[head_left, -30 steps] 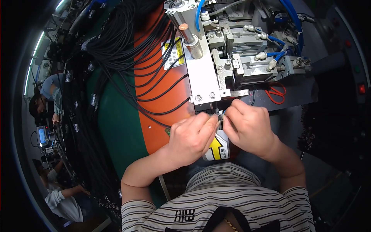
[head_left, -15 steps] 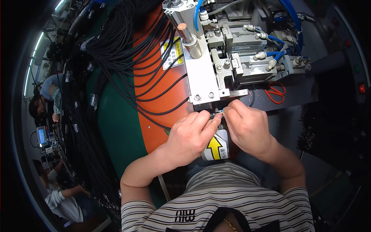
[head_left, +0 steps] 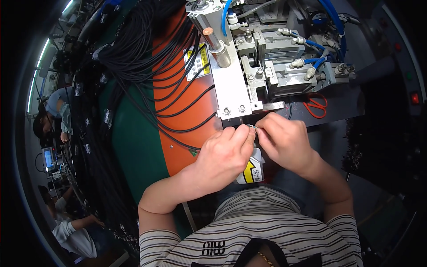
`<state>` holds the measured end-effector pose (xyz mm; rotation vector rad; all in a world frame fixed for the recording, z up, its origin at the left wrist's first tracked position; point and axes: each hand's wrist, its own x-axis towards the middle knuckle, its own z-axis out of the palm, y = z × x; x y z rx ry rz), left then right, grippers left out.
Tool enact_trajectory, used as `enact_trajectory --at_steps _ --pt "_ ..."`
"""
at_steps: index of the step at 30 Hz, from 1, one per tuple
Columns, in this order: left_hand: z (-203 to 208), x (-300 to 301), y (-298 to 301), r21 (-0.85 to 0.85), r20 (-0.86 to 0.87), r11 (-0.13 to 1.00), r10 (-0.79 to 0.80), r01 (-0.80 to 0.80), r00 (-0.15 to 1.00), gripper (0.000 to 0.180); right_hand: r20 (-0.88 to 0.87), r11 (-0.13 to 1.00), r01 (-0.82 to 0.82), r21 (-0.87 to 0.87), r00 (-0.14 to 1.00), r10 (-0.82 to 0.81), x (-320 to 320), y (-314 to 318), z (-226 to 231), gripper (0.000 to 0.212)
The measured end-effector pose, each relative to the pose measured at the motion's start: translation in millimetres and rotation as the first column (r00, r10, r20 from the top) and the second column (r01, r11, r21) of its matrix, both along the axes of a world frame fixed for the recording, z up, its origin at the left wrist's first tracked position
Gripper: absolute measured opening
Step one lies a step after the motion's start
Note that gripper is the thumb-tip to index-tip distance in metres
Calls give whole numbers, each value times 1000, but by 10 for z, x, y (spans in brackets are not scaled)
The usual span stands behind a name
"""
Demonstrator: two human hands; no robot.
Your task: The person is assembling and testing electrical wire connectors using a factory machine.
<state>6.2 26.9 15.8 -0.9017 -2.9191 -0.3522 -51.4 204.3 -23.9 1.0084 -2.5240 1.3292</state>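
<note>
My left hand (head_left: 226, 153) is closed, its thumb and forefinger pinched at the front end of the metal machine block. A black cable (head_left: 183, 143) runs over the orange surface and disappears under that hand. Between the fingertips of both hands show the ends of thin, pale and bluish-green wires (head_left: 252, 127). My right hand (head_left: 287, 140) pinches at these wires from the other side. The fingers cover most of what they hold. Just beyond them stands the bright metal plate (head_left: 232, 91) of the clamping machine, with two bolts near its front edge.
A thick bundle of black cables (head_left: 133, 49) fans over the orange (head_left: 171, 155) and green surfaces at left. Red-handled scissors (head_left: 315, 106) lie right of the machine. Blue air hoses (head_left: 339, 26) curve behind it. Two other people work at far left.
My left hand has rolled slightly and its fingertips have moved a little right, closer to the right hand's. The right hand stays nearly in place, still pinching.
</note>
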Motion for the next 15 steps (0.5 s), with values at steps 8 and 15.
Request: enact_trajectory --at_steps 8,15 --pt "-25 -9 -85 120 -42 991 62 -56 997 33 262 998 -35 -54 964 48 -86 19 -68 5" --pt "-244 191 -349 325 -91 933 192 -153 977 40 376 998 -35 -61 925 55 -85 106 -7 10"
